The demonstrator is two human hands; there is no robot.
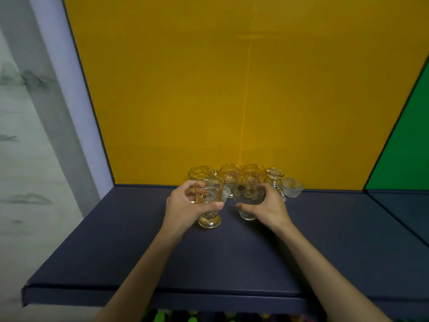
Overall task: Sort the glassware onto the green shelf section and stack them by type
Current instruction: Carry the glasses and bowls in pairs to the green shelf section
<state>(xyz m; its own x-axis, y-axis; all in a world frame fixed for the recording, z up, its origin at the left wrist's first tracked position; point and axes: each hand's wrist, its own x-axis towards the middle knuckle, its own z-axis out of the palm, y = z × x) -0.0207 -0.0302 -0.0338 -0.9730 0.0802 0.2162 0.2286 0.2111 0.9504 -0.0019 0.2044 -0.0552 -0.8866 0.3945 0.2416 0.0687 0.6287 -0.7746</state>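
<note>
The footed glass [209, 203] stands in the left hand [185, 205], fingers curled round it; the right hand [267, 205] wraps a tumbler [249, 205]. Both are on the yellow-backed shelf [139, 252]; five more pieces [232, 175] wait behind. Nothing has reached the green section [408, 135], far right. The shelf front lies open.

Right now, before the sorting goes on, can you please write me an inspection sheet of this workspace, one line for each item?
Surface: dark blue shelf board with a yellow back panel.
Job's things: footed glass in the left hand; tumbler in the right hand; more glasses and a small ribbed bowl stand along the back; green section at right, no glassware seen there.
Clutter: nothing seen.
Grips: both hands curl around their glass.
Cables: nothing seen.
Surroundings: grey painted wall at left; colourful blurred items below the shelf.
</note>
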